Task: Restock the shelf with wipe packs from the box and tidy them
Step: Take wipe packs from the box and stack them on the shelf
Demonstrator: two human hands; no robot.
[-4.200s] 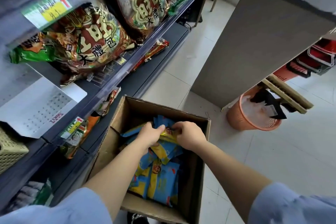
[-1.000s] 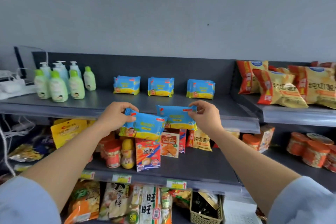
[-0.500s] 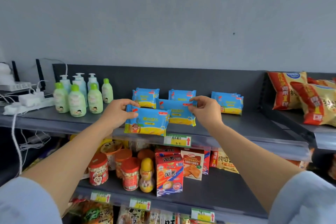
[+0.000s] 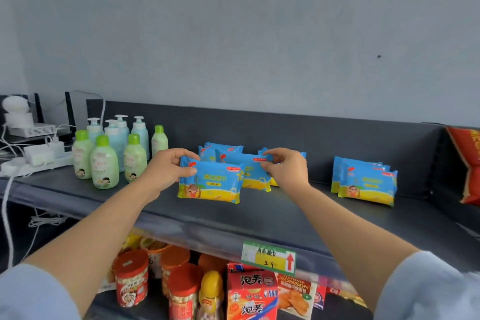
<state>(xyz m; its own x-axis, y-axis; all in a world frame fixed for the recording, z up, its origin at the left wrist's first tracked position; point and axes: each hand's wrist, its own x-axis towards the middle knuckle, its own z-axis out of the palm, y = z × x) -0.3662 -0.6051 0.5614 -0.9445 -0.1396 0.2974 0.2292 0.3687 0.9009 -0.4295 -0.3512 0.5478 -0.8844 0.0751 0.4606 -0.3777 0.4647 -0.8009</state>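
My left grip (image 4: 168,173) pinches the top corner of a wipe pack (image 4: 210,186) that is blue above, yellow below, with a cartoon child low on its front, held upright over the grey shelf (image 4: 285,218). Just behind it, a matching second pack (image 4: 250,173) is pinched by my right grip (image 4: 287,171).

The price tag (image 4: 268,257) hangs on the front edge of the shelf (image 4: 259,215). Above and left of the tag, the left hand (image 4: 166,173) grips the front pack (image 4: 210,186). Straight above the tag, the right hand (image 4: 288,171) pinches the second pack (image 4: 249,174), tucked partly behind the first. Further back stand the rear packs (image 4: 226,149). Up and right of the tag is the side stack (image 4: 366,183), far left the bottles (image 4: 104,163), below it the jars (image 4: 131,280).
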